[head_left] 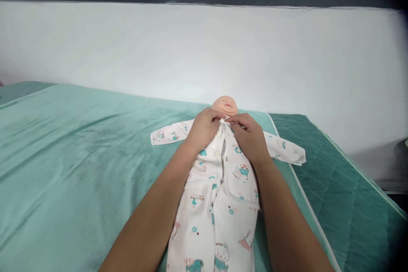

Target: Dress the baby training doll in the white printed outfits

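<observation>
A baby doll (225,105) lies on its back, its head toward the wall, dressed in a white printed top (244,174) and matching trousers (194,229). The sleeves stretch out to both sides. At the collar, my left hand (205,127) pinches the left edge of the top's front opening. My right hand (247,134) pinches the right edge, its fingertips close to the left ones near a white button (222,121). Below them the front opening gapes a little, with further buttons (217,154) along its left edge.
A light green blanket (79,157) covers the bed under the doll. To the right shows a darker green quilted cover (344,187). Behind the bed stands a white wall (159,51) with a dark band along its top.
</observation>
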Demonstrator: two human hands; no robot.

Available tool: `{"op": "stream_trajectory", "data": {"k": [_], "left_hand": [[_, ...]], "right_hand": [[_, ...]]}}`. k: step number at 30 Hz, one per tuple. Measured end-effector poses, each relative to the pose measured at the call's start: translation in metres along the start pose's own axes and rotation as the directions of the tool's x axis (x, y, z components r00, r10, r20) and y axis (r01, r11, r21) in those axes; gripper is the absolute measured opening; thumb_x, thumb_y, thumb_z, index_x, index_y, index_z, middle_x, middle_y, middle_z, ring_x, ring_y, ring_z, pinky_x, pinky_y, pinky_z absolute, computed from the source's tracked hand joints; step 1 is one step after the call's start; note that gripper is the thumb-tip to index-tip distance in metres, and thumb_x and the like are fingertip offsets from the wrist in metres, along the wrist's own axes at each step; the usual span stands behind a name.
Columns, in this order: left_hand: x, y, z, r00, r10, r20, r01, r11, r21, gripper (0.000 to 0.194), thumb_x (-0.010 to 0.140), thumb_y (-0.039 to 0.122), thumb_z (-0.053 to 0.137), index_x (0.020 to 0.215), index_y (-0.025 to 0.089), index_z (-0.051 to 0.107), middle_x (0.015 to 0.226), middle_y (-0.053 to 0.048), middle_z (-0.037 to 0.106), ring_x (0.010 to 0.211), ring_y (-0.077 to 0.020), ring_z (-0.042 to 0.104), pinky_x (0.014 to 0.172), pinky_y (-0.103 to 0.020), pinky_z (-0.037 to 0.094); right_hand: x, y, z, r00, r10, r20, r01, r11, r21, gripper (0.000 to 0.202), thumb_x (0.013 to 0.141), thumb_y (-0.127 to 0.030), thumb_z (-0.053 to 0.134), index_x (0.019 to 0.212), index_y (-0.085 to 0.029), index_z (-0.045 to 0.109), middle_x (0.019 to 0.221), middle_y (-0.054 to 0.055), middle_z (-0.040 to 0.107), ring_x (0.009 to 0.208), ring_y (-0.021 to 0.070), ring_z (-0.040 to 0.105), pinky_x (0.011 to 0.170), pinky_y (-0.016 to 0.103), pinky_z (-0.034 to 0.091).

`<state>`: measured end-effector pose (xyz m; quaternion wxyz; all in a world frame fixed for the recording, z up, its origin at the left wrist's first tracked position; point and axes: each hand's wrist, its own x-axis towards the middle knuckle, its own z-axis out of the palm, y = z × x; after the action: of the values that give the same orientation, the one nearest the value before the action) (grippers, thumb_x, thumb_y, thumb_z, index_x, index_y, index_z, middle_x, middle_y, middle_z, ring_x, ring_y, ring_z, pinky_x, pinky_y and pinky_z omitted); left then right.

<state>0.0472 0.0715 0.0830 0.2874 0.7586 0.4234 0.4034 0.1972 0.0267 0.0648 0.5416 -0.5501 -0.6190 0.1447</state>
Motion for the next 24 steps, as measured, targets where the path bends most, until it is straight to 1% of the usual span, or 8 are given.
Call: {"op": "stream_trajectory", "data": {"k": [3,6,10,12,15,19,24], "left_hand": [[0.001,0.001,0.000,1.000,-0.013,0.000,0.013,1.000,0.013,0.031,0.085,0.008,0.049,0.094,0.022,0.075,0.108,-0.004,0.070,0.099,-0.0180,0.064,0.095,-0.030,0.046],[-0.001,0.003,0.000,1.000,-0.025,-0.017,0.024,1.000,-0.012,0.025,0.085,0.015,0.053,0.092,0.023,0.076,0.104,-0.003,0.072,0.097,-0.0187,0.065,0.091,-0.030,0.048],[-0.001,0.003,0.002,0.999,-0.044,-0.017,0.041,0.991,-0.125,0.019,0.087,0.028,0.057,0.088,0.022,0.076,0.095,-0.002,0.075,0.091,-0.0186,0.066,0.083,-0.029,0.049],[0.000,0.001,0.003,0.998,-0.058,-0.004,0.056,0.982,-0.181,0.018,0.085,0.030,0.061,0.089,0.021,0.075,0.093,-0.003,0.075,0.088,-0.0178,0.066,0.080,-0.029,0.049],[0.003,-0.004,0.004,0.997,-0.078,-0.008,0.074,0.975,-0.208,0.018,0.081,0.028,0.064,0.093,0.020,0.074,0.088,-0.003,0.073,0.081,-0.0160,0.065,0.075,-0.028,0.048],[0.004,-0.008,0.006,0.995,-0.099,-0.019,0.094,0.976,-0.198,0.023,0.078,0.023,0.062,0.098,0.020,0.072,0.082,-0.002,0.070,0.074,-0.0139,0.062,0.068,-0.026,0.046],[0.004,-0.009,0.006,0.994,-0.110,-0.018,0.104,0.974,-0.199,0.026,0.074,0.018,0.060,0.098,0.021,0.071,0.082,-0.001,0.069,0.072,-0.0136,0.061,0.066,-0.025,0.046]], "right_hand": [[0.001,0.000,0.000,1.000,-0.021,0.017,0.021,0.999,-0.026,0.024,0.086,-0.019,0.052,0.086,-0.025,0.075,0.100,0.003,0.068,0.095,0.0195,0.061,0.087,0.035,0.044],[0.001,0.001,0.001,1.000,0.003,-0.006,-0.003,1.000,-0.005,0.023,0.087,-0.021,0.052,0.088,-0.026,0.075,0.101,0.003,0.068,0.095,0.0198,0.062,0.087,0.036,0.045],[0.000,0.002,0.001,1.000,0.027,-0.004,-0.027,0.999,0.029,0.021,0.087,-0.023,0.054,0.088,-0.026,0.075,0.102,0.002,0.068,0.097,0.0195,0.062,0.088,0.035,0.045],[0.000,0.002,0.001,1.000,0.026,0.008,-0.026,0.999,0.026,0.022,0.086,-0.023,0.054,0.088,-0.026,0.075,0.102,0.002,0.068,0.098,0.0198,0.062,0.089,0.036,0.045],[0.000,0.002,0.000,0.999,0.038,0.021,-0.039,0.999,0.024,0.023,0.086,-0.022,0.053,0.088,-0.026,0.076,0.103,0.003,0.068,0.100,0.0203,0.061,0.092,0.036,0.044],[0.001,0.003,0.000,0.997,0.072,0.029,-0.073,0.997,0.036,0.023,0.085,-0.022,0.053,0.089,-0.026,0.075,0.104,0.002,0.067,0.101,0.0198,0.060,0.093,0.036,0.043],[0.001,0.003,0.001,0.995,0.103,0.016,-0.103,0.995,0.015,0.021,0.084,-0.023,0.054,0.090,-0.025,0.074,0.103,0.003,0.066,0.092,0.0189,0.059,0.089,0.036,0.043]]}}
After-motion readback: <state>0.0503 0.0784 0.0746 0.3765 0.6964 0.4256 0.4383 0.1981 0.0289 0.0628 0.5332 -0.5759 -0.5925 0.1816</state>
